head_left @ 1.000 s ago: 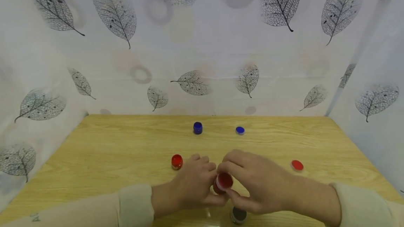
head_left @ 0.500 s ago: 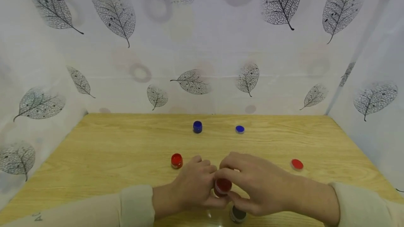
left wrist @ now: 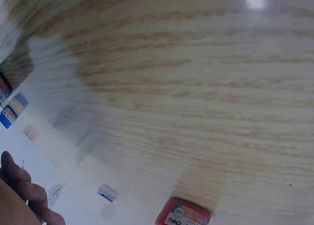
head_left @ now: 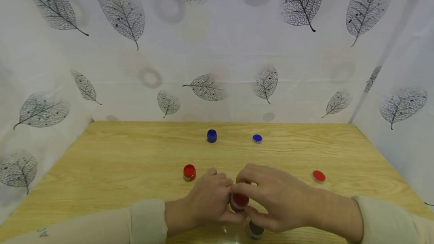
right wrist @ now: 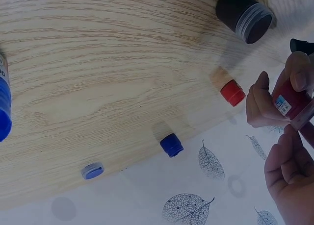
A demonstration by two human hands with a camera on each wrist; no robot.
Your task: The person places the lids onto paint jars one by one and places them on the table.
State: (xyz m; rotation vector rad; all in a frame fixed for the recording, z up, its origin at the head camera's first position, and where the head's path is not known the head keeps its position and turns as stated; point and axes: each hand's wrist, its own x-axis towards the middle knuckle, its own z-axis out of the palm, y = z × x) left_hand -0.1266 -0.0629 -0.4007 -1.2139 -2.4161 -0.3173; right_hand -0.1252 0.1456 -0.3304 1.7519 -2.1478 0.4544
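Note:
In the head view my left hand grips a dark red jar at the table's near middle. My right hand curls over that jar from the right, thumb and fingers pinching around its top. The right wrist view shows the jar tilted between both hands, its clear-edged top at the right hand's fingertips. Close below the hands stands a dark jar. An open red jar stands just left of my left hand.
A blue jar and a blue lid are far back on the table. A red lid lies to the right. Another blue container shows at the right wrist view's left edge. Patterned curtains surround the table.
Both hands and the dark red jar have shifted slightly toward the near edge. My right fingers have come further over its top. The other jars and lids keep their places.

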